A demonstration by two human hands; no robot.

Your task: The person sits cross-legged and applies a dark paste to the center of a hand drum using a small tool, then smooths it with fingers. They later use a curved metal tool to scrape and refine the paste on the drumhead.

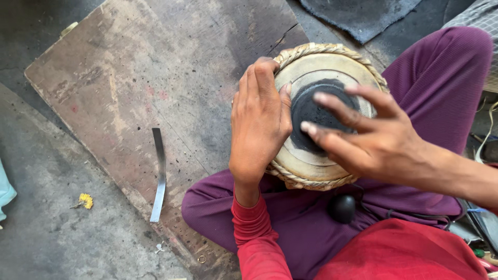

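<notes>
A small hand drum (332, 67) with a pale skin, a black round patch (306, 111) in its middle and a braided rim rests on my lap between my purple trouser legs. My left hand (259, 122) wraps over the drum's left edge, fingers curled on the rim. My right hand (371, 137) is spread over the drum head, its fingertips touching the black patch. A black round stone (342, 207) lies on my lap just below the drum.
A worn wooden board (150, 78) lies on the concrete floor to the left. A thin curved metal strip (160, 173) lies on it. A small yellow flower (85, 200) is on the floor. A dark cloth (358, 15) lies at the top.
</notes>
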